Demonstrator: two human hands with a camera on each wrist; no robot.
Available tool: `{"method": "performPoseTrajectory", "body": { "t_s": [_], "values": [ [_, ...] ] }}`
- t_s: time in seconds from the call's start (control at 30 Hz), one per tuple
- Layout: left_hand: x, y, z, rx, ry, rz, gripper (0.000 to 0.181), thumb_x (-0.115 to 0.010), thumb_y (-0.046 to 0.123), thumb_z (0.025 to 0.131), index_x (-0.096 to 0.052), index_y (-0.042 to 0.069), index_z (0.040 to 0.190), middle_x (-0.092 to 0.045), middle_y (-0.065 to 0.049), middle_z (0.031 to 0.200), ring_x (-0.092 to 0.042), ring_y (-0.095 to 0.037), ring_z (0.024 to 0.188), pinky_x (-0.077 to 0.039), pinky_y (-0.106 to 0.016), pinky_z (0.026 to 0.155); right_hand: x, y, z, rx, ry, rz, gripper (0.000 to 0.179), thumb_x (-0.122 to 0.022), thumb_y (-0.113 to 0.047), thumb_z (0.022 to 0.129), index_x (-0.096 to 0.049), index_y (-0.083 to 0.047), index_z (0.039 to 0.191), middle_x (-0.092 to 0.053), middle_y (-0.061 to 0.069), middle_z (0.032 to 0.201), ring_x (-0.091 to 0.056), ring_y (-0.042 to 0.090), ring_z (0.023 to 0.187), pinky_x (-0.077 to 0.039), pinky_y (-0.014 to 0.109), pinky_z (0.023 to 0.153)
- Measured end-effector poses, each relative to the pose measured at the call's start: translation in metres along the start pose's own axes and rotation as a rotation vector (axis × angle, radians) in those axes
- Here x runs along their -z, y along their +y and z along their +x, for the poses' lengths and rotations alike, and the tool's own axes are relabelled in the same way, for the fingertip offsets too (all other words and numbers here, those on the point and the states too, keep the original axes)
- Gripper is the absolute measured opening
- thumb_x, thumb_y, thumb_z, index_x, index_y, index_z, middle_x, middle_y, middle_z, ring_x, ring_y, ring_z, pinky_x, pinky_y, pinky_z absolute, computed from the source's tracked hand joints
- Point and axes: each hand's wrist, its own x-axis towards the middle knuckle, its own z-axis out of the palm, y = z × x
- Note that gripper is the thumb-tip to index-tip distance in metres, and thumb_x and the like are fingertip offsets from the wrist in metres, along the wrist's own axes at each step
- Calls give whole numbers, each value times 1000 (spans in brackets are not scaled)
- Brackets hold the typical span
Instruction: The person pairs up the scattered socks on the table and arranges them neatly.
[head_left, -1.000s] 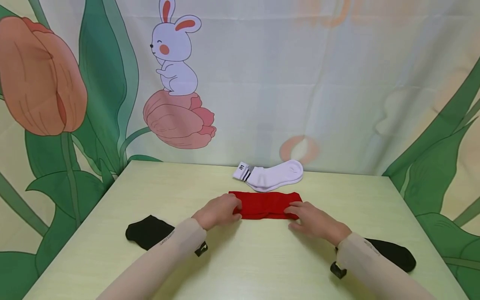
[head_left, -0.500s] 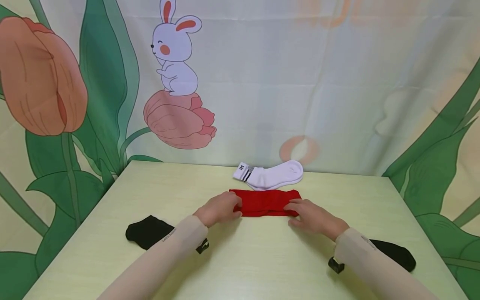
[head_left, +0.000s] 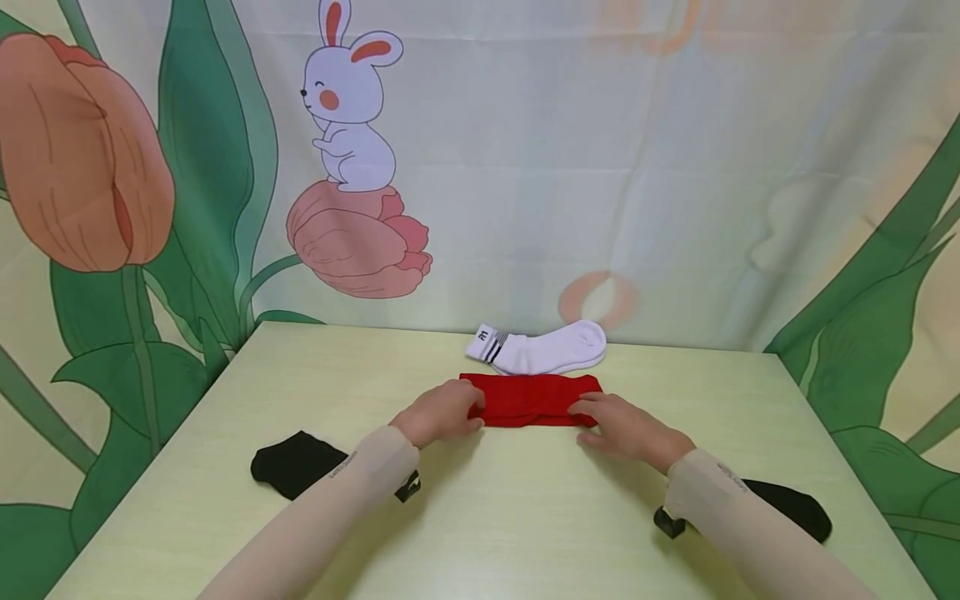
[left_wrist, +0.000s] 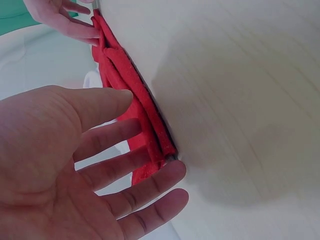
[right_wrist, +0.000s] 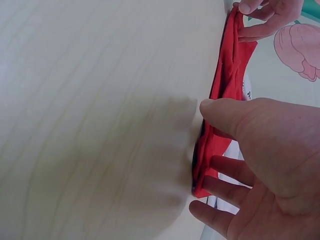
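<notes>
A flat, layered strip of folded red cloth (head_left: 532, 400) lies across the table in the head view, with a thin dark underside showing along its near edge. My left hand (head_left: 442, 412) touches its left end, fingers spread and nearly straight in the left wrist view. At the right end my right hand (head_left: 626, 429) rests its fingertips on the cloth, thumb apart at the near edge. The right wrist view shows these fingers (right_wrist: 225, 187) extended too. Just behind the red cloth lies a pair of white socks (head_left: 555, 348) with black stripes at the cuff, partly overlapped by it.
A black sock (head_left: 292, 467) lies at the left, partly hidden by my left sleeve. Another black sock-like item (head_left: 791, 510) lies at the right beside my right sleeve. A printed curtain (head_left: 517, 183) hangs behind the far edge of the pale table (head_left: 517, 525).
Both hands have moved slightly away from me, and the red cloth has slid with them toward the white socks, covering more of their near edge. The black items have not moved.
</notes>
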Motion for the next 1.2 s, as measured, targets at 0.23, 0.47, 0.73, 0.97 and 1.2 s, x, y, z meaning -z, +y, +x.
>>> {"method": "performPoseTrajectory", "body": {
  "t_s": [0.23, 0.47, 0.73, 0.97, 1.2],
  "values": [
    [1, 1, 3, 2, -5, -1, 23, -75, 22, 94, -74, 11, 115, -65, 0, 98, -56, -18, 94, -52, -35, 87, 2, 1, 3, -21, -13, 6, 45, -74, -20, 95, -63, -5, 136, -61, 13, 139, -54, 35, 131, -43, 51, 110],
    [2, 0, 4, -2, -3, 6, 22, -74, 22, 95, -74, 11, 115, -64, 0, 97, -55, -18, 94, -51, -34, 87, 3, 1, 2, -19, -10, 16, 44, -73, -18, 96, -63, -4, 136, -60, 14, 140, -53, 36, 132, -42, 53, 111],
    [2, 1, 2, -3, 1, 3, 23, -75, 21, 94, -73, 10, 115, -64, -1, 98, -55, -18, 95, -51, -35, 87, 4, 0, 3, -43, -19, 16, 45, -73, -19, 96, -63, -5, 137, -59, 14, 141, -52, 36, 133, -42, 52, 111],
    [3, 2, 1, 11, -6, -3, 26, -76, 22, 94, -73, 10, 117, -64, -2, 100, -55, -18, 96, -52, -35, 88, 2, 1, 3, -46, -20, 14, 45, -74, -19, 96, -63, -6, 137, -59, 14, 142, -52, 36, 133, -42, 52, 111],
    [4, 3, 0, 16, -14, -6, 28, -76, 23, 94, -73, 11, 119, -64, -2, 101, -55, -19, 97, -52, -36, 89, 1, 1, 3, -42, -19, 18, 45, -74, -20, 95, -63, -6, 137, -60, 14, 141, -53, 35, 133, -43, 52, 111]
  ]
}}
